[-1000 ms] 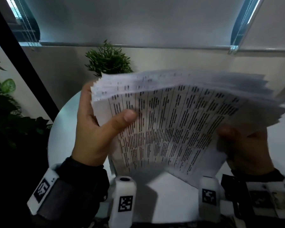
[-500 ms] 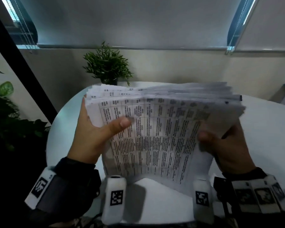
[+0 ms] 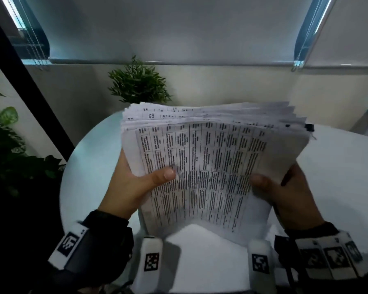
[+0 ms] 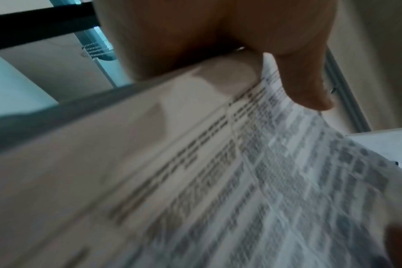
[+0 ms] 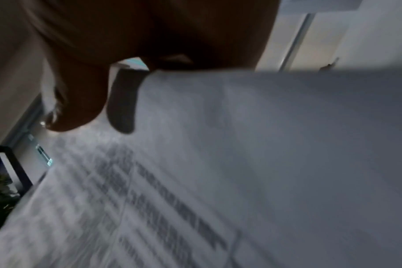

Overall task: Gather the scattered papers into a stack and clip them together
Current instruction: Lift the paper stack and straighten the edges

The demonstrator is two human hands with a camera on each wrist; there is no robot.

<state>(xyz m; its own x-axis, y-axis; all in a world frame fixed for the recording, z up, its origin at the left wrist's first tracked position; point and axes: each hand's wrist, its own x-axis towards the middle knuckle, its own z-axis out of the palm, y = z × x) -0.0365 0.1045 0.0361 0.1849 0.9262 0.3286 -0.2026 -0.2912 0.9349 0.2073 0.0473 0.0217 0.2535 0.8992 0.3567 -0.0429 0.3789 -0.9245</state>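
A thick stack of printed papers [image 3: 210, 164] with table-like text is held upright over the white round table [image 3: 89, 166], top edges uneven. My left hand [image 3: 136, 183] grips its left side, thumb across the front sheet. My right hand [image 3: 285, 192] grips the right side, thumb on the front. A small black clip-like object [image 3: 309, 127] shows at the stack's upper right corner. The left wrist view shows the papers [image 4: 218, 181] blurred under my thumb. In the right wrist view the papers [image 5: 241, 163] fill the frame, with a dark piece [image 5: 122, 105] beside my thumb.
A small green potted plant [image 3: 138, 81] stands at the table's far edge. Leafy plants [image 3: 6, 145] and a black slanted post [image 3: 26, 81] are to the left. Window blinds [image 3: 168, 28] hang behind.
The stack has come down and nearer to upright, and its fanned sheets have drawn closer together. Both hands have kept their grip on its sides.
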